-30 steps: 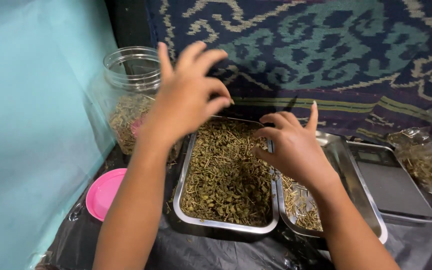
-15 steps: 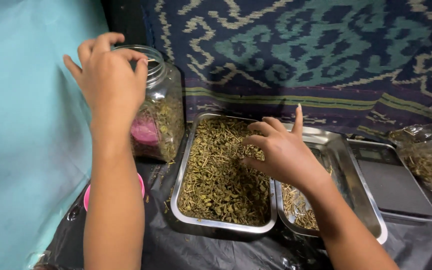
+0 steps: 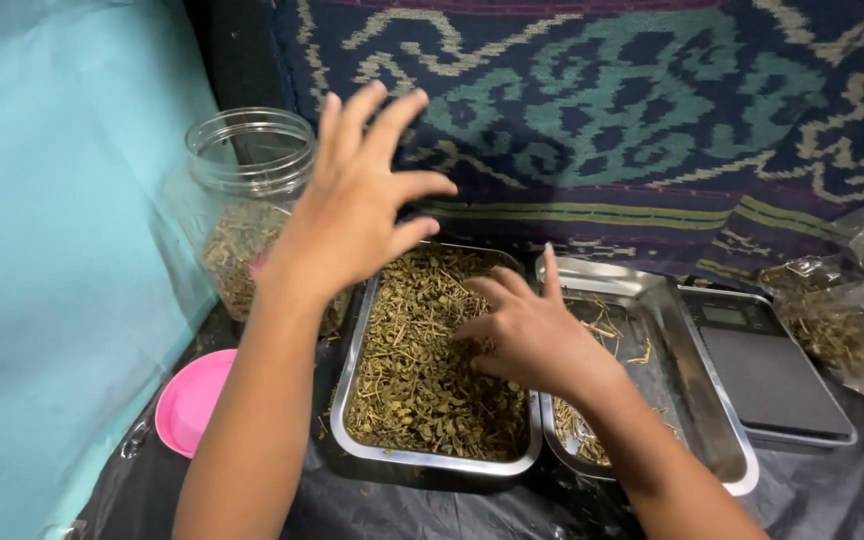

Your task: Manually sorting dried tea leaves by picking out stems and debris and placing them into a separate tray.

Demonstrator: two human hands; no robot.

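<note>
A steel tray point(image 3: 430, 461) full of dried green-brown herbs lies in the middle. My right hand point(image 3: 522, 335) rests palm down on the herbs at the tray's right side, fingers bent into them. Whether it has herbs pinched I cannot tell. My left hand point(image 3: 357, 205) hovers above the tray's far left corner, fingers spread, holding nothing. Behind it stands an open clear plastic jar point(image 3: 242, 170), partly filled with the same herbs and holding something pink.
A second steel tray point(image 3: 707, 420) with a few herb stems sits to the right, then a flat digital scale point(image 3: 767, 375) and clear bags of herbs point(image 3: 842, 320). A pink lid point(image 3: 192, 400) lies at left. Black plastic covers the table; patterned cloth hangs behind.
My left hand went from over the tray to the jar's mouth, then came back right with fingers spread. My right hand slid down and left onto the herbs.
</note>
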